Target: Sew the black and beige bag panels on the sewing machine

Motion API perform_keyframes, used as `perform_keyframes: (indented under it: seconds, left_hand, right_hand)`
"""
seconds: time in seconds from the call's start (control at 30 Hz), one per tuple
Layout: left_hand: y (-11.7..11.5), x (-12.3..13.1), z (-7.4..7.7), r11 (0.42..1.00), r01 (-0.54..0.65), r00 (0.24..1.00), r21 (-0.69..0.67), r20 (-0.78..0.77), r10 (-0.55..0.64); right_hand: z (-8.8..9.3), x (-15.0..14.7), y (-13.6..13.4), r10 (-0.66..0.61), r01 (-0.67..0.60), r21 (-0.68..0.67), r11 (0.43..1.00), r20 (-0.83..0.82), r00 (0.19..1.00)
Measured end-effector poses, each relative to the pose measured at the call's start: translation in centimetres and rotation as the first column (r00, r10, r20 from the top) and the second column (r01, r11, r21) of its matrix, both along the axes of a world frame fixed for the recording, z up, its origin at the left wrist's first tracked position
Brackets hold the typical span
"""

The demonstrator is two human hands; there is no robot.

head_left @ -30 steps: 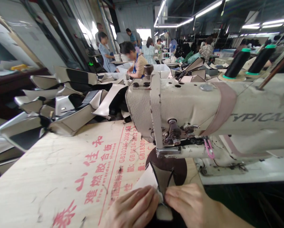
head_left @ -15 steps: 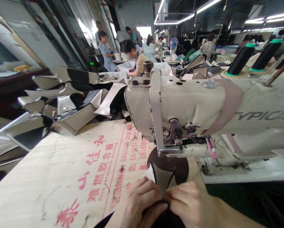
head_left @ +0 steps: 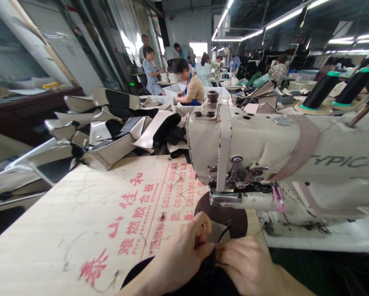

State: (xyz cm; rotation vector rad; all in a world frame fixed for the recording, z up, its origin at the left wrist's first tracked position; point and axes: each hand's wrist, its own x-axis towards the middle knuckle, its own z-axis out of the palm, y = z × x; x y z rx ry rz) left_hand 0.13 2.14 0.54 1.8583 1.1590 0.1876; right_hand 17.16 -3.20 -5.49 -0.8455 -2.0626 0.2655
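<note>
My left hand (head_left: 184, 253) and my right hand (head_left: 246, 265) meet at the bottom of the head view, just in front of the sewing machine (head_left: 264, 152). Both pinch a dark fabric piece (head_left: 203, 279) that runs down out of sight between them. The fingers of both are curled closed on it. A dark brown round pad (head_left: 230, 213) lies under the machine's needle area, just beyond my fingertips. Part of the fabric under my hands is hidden.
A plywood tabletop (head_left: 88, 213) with red printed characters stretches to the left. Stacked beige and black cut panels (head_left: 104, 123) pile up at its far edge. Two black thread cones (head_left: 321, 88) stand on the machine. Several people work at tables (head_left: 190, 84) beyond.
My hands have drawn together and my left has risen over the fabric, covering the light piece seen earlier. The view has shifted so the machine sits further right.
</note>
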Motion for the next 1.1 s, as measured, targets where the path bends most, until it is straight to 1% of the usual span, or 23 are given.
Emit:
perform_keyframes:
  seconds: [0.13, 0.23, 0.3, 0.37, 0.43, 0.5, 0.57, 0.63, 0.67, 0.73, 0.77, 0.8, 0.83, 0.9, 0.97, 1.0, 1.03, 1.1]
  left_hand:
    - [0.2, 0.2, -0.1, 0.998, -0.027, 0.999, 0.054, 0.029, 0.026]
    - [0.6, 0.1, -0.6, 0.995, -0.049, 0.999, 0.092, 0.025, 0.047]
    - [1.0, -0.2, -1.3, 0.993, -0.065, 0.998, 0.097, 0.022, 0.063]
    - [1.4, -0.3, -2.1, 0.995, -0.072, 0.997, 0.073, 0.039, 0.069]
    - [1.8, -0.3, -2.9, 0.996, -0.084, 0.993, 0.029, 0.082, 0.082]
    - [2.2, -0.1, -3.2, 0.994, -0.101, 0.984, -0.034, 0.141, 0.105]
    - [2.5, 0.0, -3.0, 0.990, -0.109, 0.971, -0.090, 0.201, 0.125]
    - [2.4, -0.3, -2.2, 0.993, -0.070, 0.960, -0.093, 0.263, 0.092]
    - [2.3, -0.6, -1.6, 0.997, -0.047, 0.957, -0.060, 0.285, 0.062]
    - [1.6, -1.7, -0.5, 0.996, -0.014, 0.958, 0.088, 0.285, -0.012]
    - [1.2, -2.4, -0.2, 0.982, 0.004, 0.965, 0.188, 0.255, -0.053]
    - [0.7, -3.0, 0.0, 0.955, 0.030, 0.973, 0.295, 0.210, -0.095]
    - [0.3, -3.5, 0.0, 0.916, 0.075, 0.978, 0.394, 0.150, -0.145]
    - [-0.4, -4.2, -0.4, 0.813, 0.205, 0.968, 0.546, 0.007, -0.249]
    - [-0.6, -4.1, -1.3, 0.721, 0.298, 0.948, 0.626, -0.105, -0.300]
    - [-0.6, -3.9, -1.6, 0.691, 0.318, 0.943, 0.649, -0.138, -0.304]
    - [-0.6, -3.6, -2.0, 0.674, 0.321, 0.943, 0.665, -0.154, -0.296]
    - [-0.3, -2.9, -2.3, 0.668, 0.297, 0.951, 0.682, -0.153, -0.267]
  right_hand:
    - [0.0, -0.4, 0.1, -0.055, 0.052, -0.050, 0.997, -0.079, 0.995]
    - [0.1, -0.7, 0.3, -0.095, 0.088, -0.097, 0.991, -0.063, 0.994]
    - [0.2, -0.8, 0.5, -0.097, 0.096, -0.100, 0.990, 0.000, 0.995]
    - [0.5, -0.9, 0.8, -0.066, 0.074, -0.089, 0.993, 0.093, 0.994]
    - [1.0, -0.9, 1.1, -0.043, 0.060, -0.082, 0.995, 0.198, 0.979]
    - [1.4, -0.8, 1.2, -0.053, 0.077, -0.066, 0.995, 0.302, 0.952]
    - [1.7, -0.7, 1.3, -0.059, 0.091, -0.069, 0.993, 0.369, 0.928]
    - [1.8, -0.6, 1.2, -0.049, 0.092, -0.101, 0.991, 0.365, 0.930]
    - [1.7, -0.6, 1.2, -0.049, 0.095, -0.123, 0.988, 0.335, 0.941]
    - [1.4, -0.6, 1.1, -0.077, 0.117, -0.157, 0.981, 0.241, 0.967]
    - [1.3, -0.6, 1.0, -0.103, 0.136, -0.167, 0.977, 0.192, 0.976]
    - [1.1, -0.6, 1.0, -0.129, 0.154, -0.172, 0.973, 0.150, 0.980]
    - [1.0, -0.7, 1.0, -0.149, 0.168, -0.171, 0.971, 0.121, 0.981]
    - [0.8, -0.8, 0.9, -0.179, 0.193, -0.158, 0.968, 0.098, 0.979]
    - [0.7, -0.8, 0.9, -0.204, 0.215, -0.158, 0.964, 0.083, 0.975]
    - [0.6, -0.7, 0.9, -0.217, 0.226, -0.161, 0.961, 0.069, 0.974]
    - [0.5, -0.7, 1.0, -0.229, 0.235, -0.167, 0.958, 0.051, 0.972]
    - [0.3, -0.4, 1.0, -0.240, 0.239, -0.184, 0.954, 0.015, 0.971]
